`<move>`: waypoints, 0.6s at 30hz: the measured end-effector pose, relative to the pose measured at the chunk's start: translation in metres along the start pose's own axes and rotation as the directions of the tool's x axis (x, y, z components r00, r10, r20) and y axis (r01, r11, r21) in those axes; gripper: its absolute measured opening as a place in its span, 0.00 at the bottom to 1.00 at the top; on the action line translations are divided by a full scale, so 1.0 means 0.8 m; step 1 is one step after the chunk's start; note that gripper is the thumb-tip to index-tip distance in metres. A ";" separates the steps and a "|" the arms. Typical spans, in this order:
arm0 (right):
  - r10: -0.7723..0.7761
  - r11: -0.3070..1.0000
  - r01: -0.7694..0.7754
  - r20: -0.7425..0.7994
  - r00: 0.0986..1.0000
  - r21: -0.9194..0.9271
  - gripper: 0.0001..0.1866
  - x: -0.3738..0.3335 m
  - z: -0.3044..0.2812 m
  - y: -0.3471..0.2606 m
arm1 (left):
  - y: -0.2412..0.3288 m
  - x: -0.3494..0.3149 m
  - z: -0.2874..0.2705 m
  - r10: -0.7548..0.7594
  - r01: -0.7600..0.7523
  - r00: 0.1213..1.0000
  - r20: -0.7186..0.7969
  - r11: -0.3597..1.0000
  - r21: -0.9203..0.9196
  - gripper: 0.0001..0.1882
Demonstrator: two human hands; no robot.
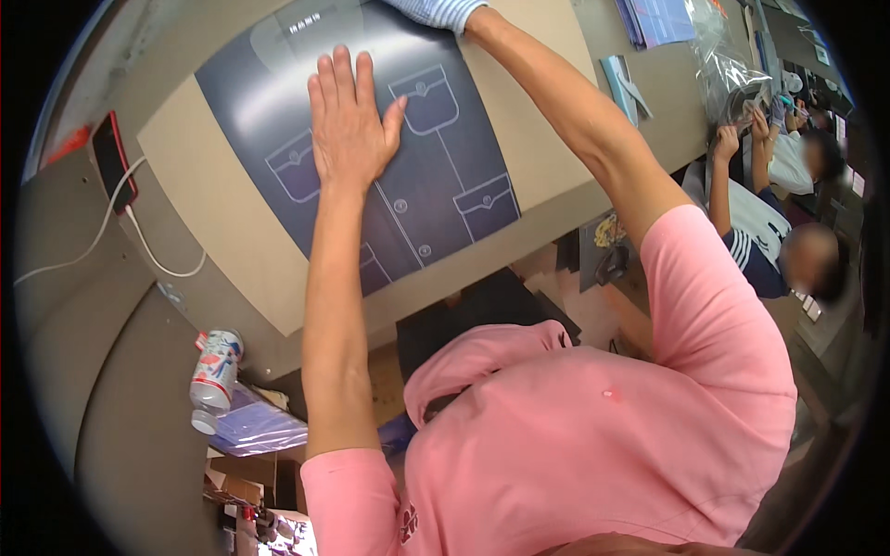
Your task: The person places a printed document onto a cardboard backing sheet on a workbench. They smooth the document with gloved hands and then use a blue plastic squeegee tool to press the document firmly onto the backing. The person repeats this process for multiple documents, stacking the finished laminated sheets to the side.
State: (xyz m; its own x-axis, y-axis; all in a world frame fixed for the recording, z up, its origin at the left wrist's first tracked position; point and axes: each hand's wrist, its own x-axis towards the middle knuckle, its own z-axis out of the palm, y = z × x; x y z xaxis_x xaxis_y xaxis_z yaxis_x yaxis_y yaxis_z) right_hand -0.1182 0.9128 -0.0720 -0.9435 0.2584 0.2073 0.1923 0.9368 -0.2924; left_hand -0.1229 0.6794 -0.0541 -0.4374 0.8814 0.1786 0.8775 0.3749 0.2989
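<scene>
Printed sheet (422,162): dark navy blue and glossy, with a pale band of glare across its upper part; it lies flat and slanted on a tan board (227,218).
Pattern: light outlines like a jacket front, with buttoned flap pockets, a middle line set with round buttons, and a greyer collar shape bearing small pale lettering.
Left hand (352,120): bare, palm down on the printed sheet, four fingers close together and pointing to 12 o'clock, thumb spread toward 1; clamped on nothing.
Sheet from the left hand: directly beneath and all around it; collar at 11 o'clock, flap pockets between 2 and 3, at 4 and at 8, buttons at 5.
Right hand (436,11): at 1 o'clock from the left, under a blue-and-white striped covering (422,9); cut off by the view's edge, so I cannot tell whether its fingers are closed.
</scene>
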 end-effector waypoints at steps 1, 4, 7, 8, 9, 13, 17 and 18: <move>0.002 0.999 -0.001 0.014 1.000 -0.039 0.32 -0.022 0.001 -0.004 | 0.003 -0.001 0.001 0.007 -0.007 1.000 -0.010 1.000 -0.010 0.34; 0.015 0.999 -0.011 0.103 0.995 -0.038 0.30 -0.101 -0.021 -0.069 | -0.011 -0.015 0.007 -0.036 0.036 0.999 -0.017 0.999 0.028 0.34; 0.065 0.997 -0.061 0.097 0.993 -0.048 0.31 -0.241 -0.050 -0.135 | -0.010 -0.010 0.014 -0.006 0.009 0.998 -0.060 0.999 0.040 0.34; 0.126 0.992 -0.121 0.160 0.979 -0.038 0.33 -0.293 -0.057 -0.157 | -0.007 -0.008 0.013 -0.002 0.004 0.998 -0.067 1.000 0.026 0.34; 0.171 0.985 -0.172 0.269 0.948 -0.022 0.34 -0.340 -0.070 -0.180 | -0.006 -0.008 0.011 -0.002 0.003 0.997 -0.074 1.000 0.015 0.33; 0.195 0.948 -0.269 0.355 0.914 0.172 0.34 -0.488 -0.100 -0.239 | -0.010 -0.013 0.009 0.086 -0.078 0.984 -0.153 0.995 0.061 0.26; 0.367 0.912 -0.313 -0.190 0.911 0.266 0.24 -0.447 -0.124 -0.224 | 0.017 -0.053 -0.033 0.191 -0.187 0.954 -0.230 0.982 0.041 0.14; 0.460 0.888 -0.439 -0.231 0.857 0.139 0.22 -0.433 -0.117 -0.218 | 0.030 -0.075 -0.041 0.168 -0.173 0.945 -0.281 0.985 0.008 0.13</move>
State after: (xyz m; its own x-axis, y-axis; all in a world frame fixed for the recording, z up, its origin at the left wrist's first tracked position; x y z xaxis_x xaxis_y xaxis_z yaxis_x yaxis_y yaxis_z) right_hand 0.2002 0.6822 -0.0051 -0.6583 0.7070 0.2585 0.5474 0.6854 -0.4802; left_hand -0.0821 0.6263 -0.0265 -0.3207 0.8153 0.4821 0.9415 0.2189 0.2562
